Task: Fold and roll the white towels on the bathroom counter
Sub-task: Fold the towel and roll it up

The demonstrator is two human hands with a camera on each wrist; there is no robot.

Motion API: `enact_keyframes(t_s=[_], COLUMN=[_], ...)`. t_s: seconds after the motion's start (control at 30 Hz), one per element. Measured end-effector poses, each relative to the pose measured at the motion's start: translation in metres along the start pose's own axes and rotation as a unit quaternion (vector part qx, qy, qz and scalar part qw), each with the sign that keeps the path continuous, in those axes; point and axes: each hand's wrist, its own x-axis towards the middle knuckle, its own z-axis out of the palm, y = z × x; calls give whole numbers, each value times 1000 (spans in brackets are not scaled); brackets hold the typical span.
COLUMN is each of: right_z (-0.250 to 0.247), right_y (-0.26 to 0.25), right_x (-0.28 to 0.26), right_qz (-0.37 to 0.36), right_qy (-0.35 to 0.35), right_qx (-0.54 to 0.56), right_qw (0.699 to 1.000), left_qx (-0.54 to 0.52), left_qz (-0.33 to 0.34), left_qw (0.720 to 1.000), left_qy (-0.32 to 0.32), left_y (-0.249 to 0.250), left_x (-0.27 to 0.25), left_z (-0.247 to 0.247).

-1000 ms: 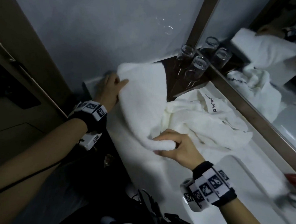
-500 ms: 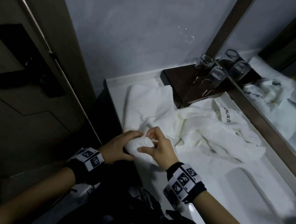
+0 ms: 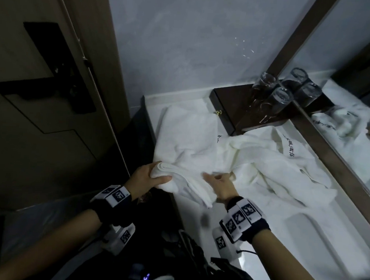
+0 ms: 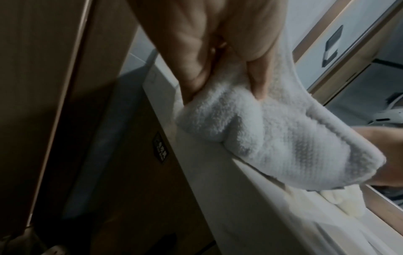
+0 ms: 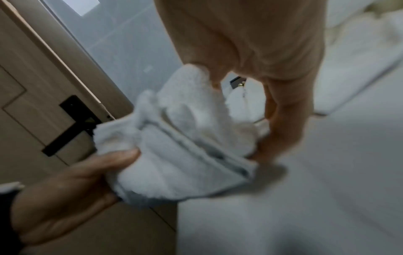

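A white towel [image 3: 186, 135] lies along the left end of the counter [image 3: 260, 241], its near end folded into a thick band. My left hand [image 3: 161, 173] grips the band's left corner at the counter's front edge, thumb on top. In the left wrist view my left hand [image 4: 224, 91] pinches the folded layers of the towel [image 4: 272, 138]. My right hand [image 3: 212, 177] holds the band's right part. In the right wrist view my right hand [image 5: 240, 120] has thumb and fingers curled round the towel [image 5: 185, 151]. A second, crumpled towel [image 3: 286, 167] with dark lettering lies to the right.
A dark wooden box [image 3: 231, 103] at the back carries upturned glasses [image 3: 277, 98]. A mirror [image 3: 355, 102] runs along the counter's right side. A door [image 3: 42, 87] with a black handle [image 5: 72, 124] stands close on the left. A basin dips at lower right.
A second ago my left hand lay flat on the towel's far end. Both hands then met at the near end, and now they have drawn apart along the folded band.
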Motion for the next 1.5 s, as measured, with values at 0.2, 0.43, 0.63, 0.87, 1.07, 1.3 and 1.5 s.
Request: enact_keyframes(t_s=[0.2, 0.43, 0.63, 0.87, 1.07, 1.3, 1.5], right_z=[11, -13, -31, -23, -16, -9, -5], right_y=[-39, -37, 17, 35, 51, 61, 53], right_x=[-8, -8, -7, -16, -30, -47, -43], right_qz=[-37, -192, -51, -63, -104, -33, -84], right_qy=[-65, 50, 81, -10, 33, -40, -15], right_qx=[-60, -76, -90, -138, -223, 181, -8], right_qw=[995, 977, 991, 988, 969, 982, 996], left_qx=[62, 250, 348, 508, 551, 527, 549], left_qz=[-41, 39, 169, 214, 201, 240, 287], left_qw=[997, 958, 886, 802, 774, 794, 771], left_qy=[-6, -133, -255, -229, -236, -183, -150], left_y=[-8, -6, -11, -29, -36, -46, -44], left_x=[-6, -11, -14, -21, -34, -49, -58], left_z=[-1, 8, 18, 30, 40, 40, 48])
